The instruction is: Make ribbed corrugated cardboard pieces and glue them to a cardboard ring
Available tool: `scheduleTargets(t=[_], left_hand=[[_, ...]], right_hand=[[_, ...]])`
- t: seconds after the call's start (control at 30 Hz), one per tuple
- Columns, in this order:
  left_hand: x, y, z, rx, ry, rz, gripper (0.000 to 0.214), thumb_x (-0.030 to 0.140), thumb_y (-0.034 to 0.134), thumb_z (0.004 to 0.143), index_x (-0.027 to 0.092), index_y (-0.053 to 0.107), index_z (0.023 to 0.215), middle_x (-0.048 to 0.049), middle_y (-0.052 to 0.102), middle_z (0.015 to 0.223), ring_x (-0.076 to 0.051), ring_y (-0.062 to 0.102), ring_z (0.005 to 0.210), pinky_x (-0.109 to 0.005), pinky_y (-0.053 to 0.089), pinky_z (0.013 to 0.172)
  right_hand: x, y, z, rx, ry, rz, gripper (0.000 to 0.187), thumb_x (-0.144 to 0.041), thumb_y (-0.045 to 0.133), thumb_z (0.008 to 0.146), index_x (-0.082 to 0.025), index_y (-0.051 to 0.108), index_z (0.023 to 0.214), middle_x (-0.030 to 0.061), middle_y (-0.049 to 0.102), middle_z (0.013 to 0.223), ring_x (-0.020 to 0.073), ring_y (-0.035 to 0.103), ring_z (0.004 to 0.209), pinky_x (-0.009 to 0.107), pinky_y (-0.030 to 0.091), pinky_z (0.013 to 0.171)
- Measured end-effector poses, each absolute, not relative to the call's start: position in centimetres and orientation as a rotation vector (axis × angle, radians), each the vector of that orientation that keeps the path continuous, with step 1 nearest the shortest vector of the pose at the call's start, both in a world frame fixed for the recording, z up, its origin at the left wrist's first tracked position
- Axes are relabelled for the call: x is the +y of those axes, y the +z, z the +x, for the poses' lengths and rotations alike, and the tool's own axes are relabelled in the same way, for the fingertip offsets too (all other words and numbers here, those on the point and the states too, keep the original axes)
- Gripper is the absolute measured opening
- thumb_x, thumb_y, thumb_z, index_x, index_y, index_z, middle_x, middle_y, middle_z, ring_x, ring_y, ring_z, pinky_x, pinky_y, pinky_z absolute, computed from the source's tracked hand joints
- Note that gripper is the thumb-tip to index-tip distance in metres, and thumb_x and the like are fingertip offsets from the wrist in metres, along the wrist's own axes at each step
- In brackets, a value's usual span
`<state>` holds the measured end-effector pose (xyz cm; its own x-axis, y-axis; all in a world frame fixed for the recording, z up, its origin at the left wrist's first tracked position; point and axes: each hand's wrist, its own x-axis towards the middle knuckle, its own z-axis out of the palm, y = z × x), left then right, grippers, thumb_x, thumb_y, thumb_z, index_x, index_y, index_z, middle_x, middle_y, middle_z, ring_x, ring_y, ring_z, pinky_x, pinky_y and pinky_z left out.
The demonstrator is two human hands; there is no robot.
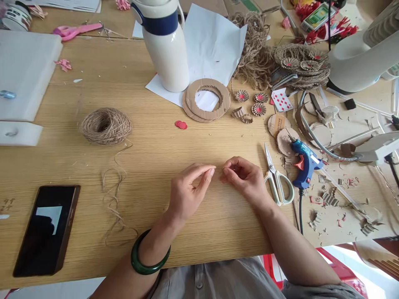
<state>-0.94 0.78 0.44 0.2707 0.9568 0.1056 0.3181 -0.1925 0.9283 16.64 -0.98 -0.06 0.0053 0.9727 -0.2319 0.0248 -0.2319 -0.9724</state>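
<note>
My left hand (pixel 190 191) and my right hand (pixel 243 178) hover close together over the wooden table (pixel 149 91), fingertips nearly meeting. Each hand pinches thumb against fingers, and anything thin between them is too small to tell. A dark green bangle (pixel 146 253) circles my left wrist. Nearest my right hand lie white-handled scissors (pixel 276 178), and beyond them a blue glue gun (pixel 304 166). Left of my hands sit a ball of jute twine (pixel 106 126) and a loose twine strand (pixel 114 199). Small red paper pieces (pixel 181 125) lie above my hands.
A cardboard ring (pixel 206 99) rests beside a white insulated bottle (pixel 165 45) on white paper (pixel 212 45). Cardboard rosettes (pixel 258 104) and coiled twine (pixel 301 62) lie at the back right. A phone (pixel 46 230) lies at the front left. Cardboard scraps (pixel 330 199) litter the right side.
</note>
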Motion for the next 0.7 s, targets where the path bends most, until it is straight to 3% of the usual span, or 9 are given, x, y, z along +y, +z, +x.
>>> scheduleTargets(t=[0.27, 0.47, 0.7], left_hand=[[1.18, 0.26, -1.39, 1.115, 0.854, 1.617, 0.013, 0.027, 0.067, 0.088, 0.021, 0.076, 0.095, -0.0040, 0.078, 0.094, -0.017, 0.072, 0.082, -0.025, 0.057, 0.078], [1.35, 0.00, -1.76, 1.126, 0.694, 1.480, 0.013, 0.028, 0.068, 0.086, 0.019, 0.075, 0.080, -0.0012, 0.075, 0.071, -0.016, 0.070, 0.067, -0.022, 0.055, 0.065], [1.47, -0.07, -1.46, 1.146, 0.802, 1.231, 0.017, 0.034, 0.070, 0.085, 0.018, 0.074, 0.084, -0.0020, 0.077, 0.076, -0.016, 0.073, 0.067, -0.023, 0.059, 0.065]], right_hand=[[-1.27, -0.35, 16.00, -1.177, 1.380, -1.362, 0.027, -0.045, 0.070, 0.085, -0.019, 0.062, 0.085, -0.0001, 0.062, 0.069, 0.0131, 0.057, 0.063, 0.026, 0.045, 0.059], [-1.34, -0.13, 15.80, -1.256, 1.368, -1.405, 0.028, -0.047, 0.067, 0.087, -0.019, 0.063, 0.084, 0.0019, 0.065, 0.072, 0.0147, 0.060, 0.066, 0.028, 0.048, 0.062], [-1.39, -0.18, 15.82, -1.230, 1.375, -1.393, 0.030, -0.048, 0.066, 0.088, -0.018, 0.064, 0.092, 0.0033, 0.066, 0.076, 0.0156, 0.062, 0.068, 0.027, 0.049, 0.061]])
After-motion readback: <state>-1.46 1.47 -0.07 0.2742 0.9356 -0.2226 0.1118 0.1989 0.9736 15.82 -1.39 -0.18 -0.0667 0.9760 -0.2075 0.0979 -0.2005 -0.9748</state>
